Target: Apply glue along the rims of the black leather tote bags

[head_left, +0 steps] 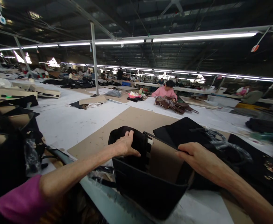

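Your L hand (124, 144) spreads on the black, boxy, tan-lined, fabric-like bag (148, 189), left end; R hand (194, 154) pinches far rim. Prob. light, semi-stiff; grip rims.

The person wore a sleeve (22, 199) of plain purple, close to magenta, on the left arm. It was loose and softly creased, brighter along the top and sinking into shadow below, and its edge finished near the elbow. From there the left forearm (80, 168) was bare and slender, narrowing to the wrist, and the left hand (124, 144) was ungloved. The right forearm (239, 186) was bare for all the length that showed, likewise slim, ending in an ungloved right hand (192, 152). A dim yellowish-brown patch (54, 213) under the sleeve was perhaps more clothing, though the shadow made that hard to tell.
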{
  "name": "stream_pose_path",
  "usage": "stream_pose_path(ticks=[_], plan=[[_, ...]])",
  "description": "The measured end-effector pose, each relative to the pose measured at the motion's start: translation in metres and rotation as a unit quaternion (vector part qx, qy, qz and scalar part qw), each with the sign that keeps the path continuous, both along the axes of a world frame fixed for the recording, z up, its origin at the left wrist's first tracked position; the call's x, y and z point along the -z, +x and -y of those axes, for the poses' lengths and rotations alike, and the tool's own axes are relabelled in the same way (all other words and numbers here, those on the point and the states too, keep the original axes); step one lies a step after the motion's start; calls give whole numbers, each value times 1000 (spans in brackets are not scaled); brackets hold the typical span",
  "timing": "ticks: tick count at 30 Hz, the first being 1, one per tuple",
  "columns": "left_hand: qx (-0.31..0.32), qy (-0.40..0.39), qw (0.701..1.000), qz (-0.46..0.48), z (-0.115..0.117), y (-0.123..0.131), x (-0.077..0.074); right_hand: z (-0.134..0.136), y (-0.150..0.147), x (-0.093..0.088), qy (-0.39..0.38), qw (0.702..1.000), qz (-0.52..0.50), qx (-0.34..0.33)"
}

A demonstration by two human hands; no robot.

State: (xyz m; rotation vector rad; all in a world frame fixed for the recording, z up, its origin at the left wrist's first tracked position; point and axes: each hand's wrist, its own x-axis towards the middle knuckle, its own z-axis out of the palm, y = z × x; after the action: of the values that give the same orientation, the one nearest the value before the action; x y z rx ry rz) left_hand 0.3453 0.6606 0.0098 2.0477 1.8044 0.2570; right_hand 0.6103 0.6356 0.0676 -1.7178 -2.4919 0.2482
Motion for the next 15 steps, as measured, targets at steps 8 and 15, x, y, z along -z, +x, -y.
stream_pose_path(ticks=[8, 15], plan=[[158, 127, 971, -124, -5, 1, -4, 24, 9, 14, 27, 993, -94, 59], [112, 276, 954, 24, 1, 20, 8, 39, -4, 13, 24, 992, -51, 116]])
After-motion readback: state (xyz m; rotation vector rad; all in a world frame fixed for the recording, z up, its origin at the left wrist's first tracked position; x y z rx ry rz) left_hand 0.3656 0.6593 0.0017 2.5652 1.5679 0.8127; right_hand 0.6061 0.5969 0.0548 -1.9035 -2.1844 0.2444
